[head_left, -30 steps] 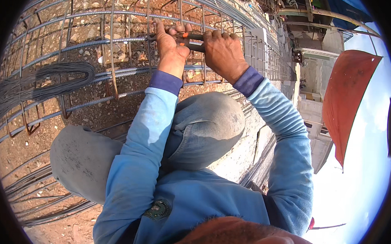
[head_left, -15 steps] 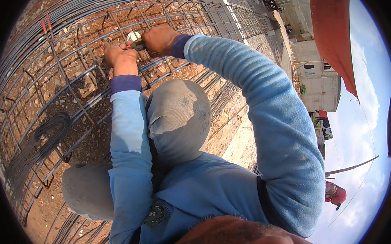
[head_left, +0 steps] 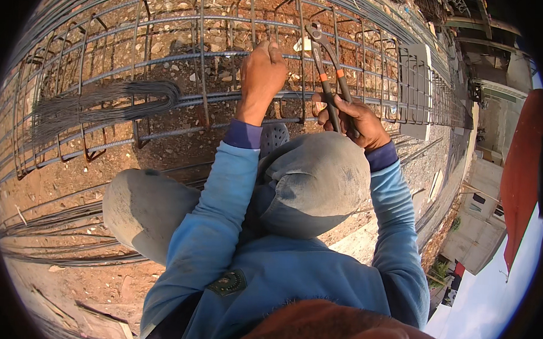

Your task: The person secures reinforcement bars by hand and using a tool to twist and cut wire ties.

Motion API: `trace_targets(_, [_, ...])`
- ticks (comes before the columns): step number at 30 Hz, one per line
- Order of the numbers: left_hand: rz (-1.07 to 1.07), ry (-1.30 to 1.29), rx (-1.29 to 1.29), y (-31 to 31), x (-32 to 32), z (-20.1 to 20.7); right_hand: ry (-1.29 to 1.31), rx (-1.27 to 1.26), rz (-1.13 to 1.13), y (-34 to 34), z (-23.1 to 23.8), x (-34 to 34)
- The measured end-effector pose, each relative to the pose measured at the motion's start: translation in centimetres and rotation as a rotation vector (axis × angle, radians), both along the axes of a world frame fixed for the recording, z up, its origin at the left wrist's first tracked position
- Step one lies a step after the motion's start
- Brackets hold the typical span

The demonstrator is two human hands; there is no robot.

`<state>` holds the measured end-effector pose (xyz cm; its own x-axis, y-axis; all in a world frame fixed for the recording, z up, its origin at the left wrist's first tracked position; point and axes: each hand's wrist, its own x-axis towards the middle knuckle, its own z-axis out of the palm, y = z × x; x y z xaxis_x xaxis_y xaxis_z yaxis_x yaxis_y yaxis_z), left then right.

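Note:
In my right hand (head_left: 354, 120) is a pair of pincers (head_left: 326, 88) with dark handles and orange bands. Its jaws point away from me above the steel bars, and its handles stand slightly apart. My left hand (head_left: 263, 76) is closed, fingertips pinched together over the rebar cage (head_left: 202, 53). Whatever those fingertips hold is too small to make out. Ribbed long bars and upright stirrups form the cage, which runs across in front of my knees. Left of my left hand, a bent bundle of thin tie wire (head_left: 115, 104) lies over the bars.
Stony reddish soil lies beneath the cage. A pale board (head_left: 415, 91) stands across its right part. Loose rebar (head_left: 71, 255) lies on the ground at lower left. Beyond, on the right, are a grey building (head_left: 476, 209) and a red sheet (head_left: 525, 172).
My hands, close together at the bars before, are now apart. My right hand has drawn back toward my knee with the pincers raised into view. The head view has turned.

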<state>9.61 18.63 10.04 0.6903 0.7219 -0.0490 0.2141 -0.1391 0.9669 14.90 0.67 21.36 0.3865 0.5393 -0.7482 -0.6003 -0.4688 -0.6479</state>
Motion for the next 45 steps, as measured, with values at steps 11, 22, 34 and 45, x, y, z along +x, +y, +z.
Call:
trace_targets(11, [-0.034,-0.477,-0.19,2.4,-1.4,-0.2,-1.511,-0.458,0.275,-4.3,-6.5,2.7])
trace_targets(22, [0.359,-0.656,-0.263,2.8,-2.3,-0.1,-0.569,0.144,0.624,14.9,-4.7,2.0])
trace_targets(34, [0.328,0.019,0.044,1.6,-3.8,-3.0,-1.881,0.027,1.076,18.9,-8.2,8.9])
trace_targets(45, [0.182,0.476,0.135,2.2,-4.4,-0.6,-1.311,0.22,1.643,23.4,-11.9,7.8])
